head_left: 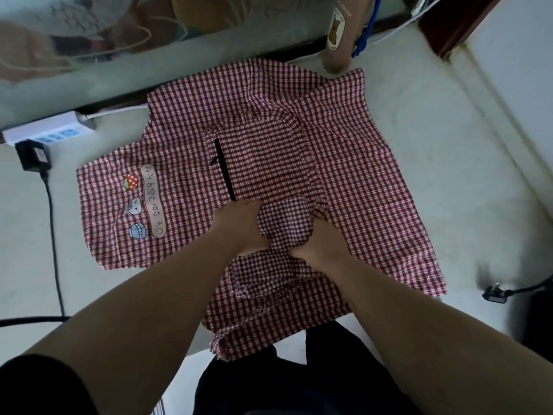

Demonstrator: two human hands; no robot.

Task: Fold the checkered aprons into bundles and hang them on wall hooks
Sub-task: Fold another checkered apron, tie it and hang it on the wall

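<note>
The apron (344, 175), red-and-white checked, lies spread on the white table (449, 145) and fills the middle of the view. Its near edge, at 6 o'clock, hangs over the table edge in front of the person's dark clothes (269, 384).

At the apron's centre a bundle (284, 223) of cloth is bunched up between both hands. The left hand (239, 229) grips it from 9 o'clock and the right hand (323, 244) from 3 o'clock. Both hands curl into the cloth. The fingertips are buried under the folds, so I cannot tell whether the fingers are spread or pressed together.

Just past the left hand, toward 12 o'clock, a black strip (224, 172) runs along one side of a pocket (263, 151). At 9 o'clock on the apron are small pictures (134, 205) of a strawberry, a rabbit and a jar, beside a pale label (155, 202) with script.

Off the cloth, at 10 o'clock, a white power strip (48, 133) lies on the table. A black adapter (33, 157) sits at its near end, and its cable (54, 235) runs down toward 8 o'clock. At 4 o'clock a black plug (496, 295) lies well apart from the apron. At 1 o'clock a brown object (338, 34) with a bear sticker stands just beside the apron's far edge, with a blue cord (363, 40) next to it.
</note>
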